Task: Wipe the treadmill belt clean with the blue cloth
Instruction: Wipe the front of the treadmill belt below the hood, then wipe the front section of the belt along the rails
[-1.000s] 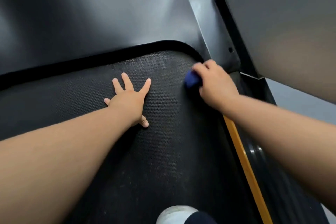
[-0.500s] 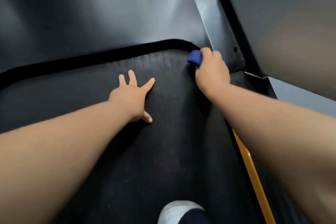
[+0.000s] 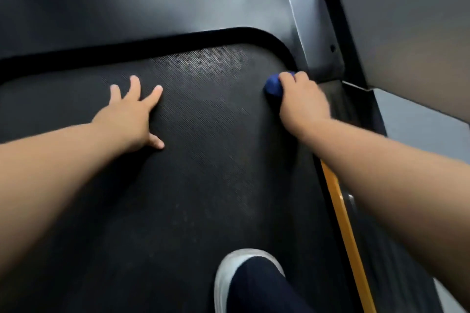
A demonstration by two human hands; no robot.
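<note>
The black textured treadmill belt [image 3: 203, 185] fills most of the view and shows pale dusty smudges near its front. My right hand [image 3: 302, 101] is closed around the bunched blue cloth [image 3: 273, 86] and presses it on the belt near the front right corner. Only a small part of the cloth shows past my fingers. My left hand [image 3: 132, 114] lies flat on the belt to the left, fingers spread, holding nothing.
The dark motor cover [image 3: 152, 2] rises behind the belt's front edge. A grey upright panel [image 3: 407, 20] stands at the right. A yellow stripe [image 3: 343, 223] runs along the right side rail. My shoe [image 3: 229, 277] and dark trouser leg rest on the belt at the bottom.
My right hand with the cloth pushed forward to the belt's front right corner, then drew back slightly. My left hand stayed planted on the belt.
</note>
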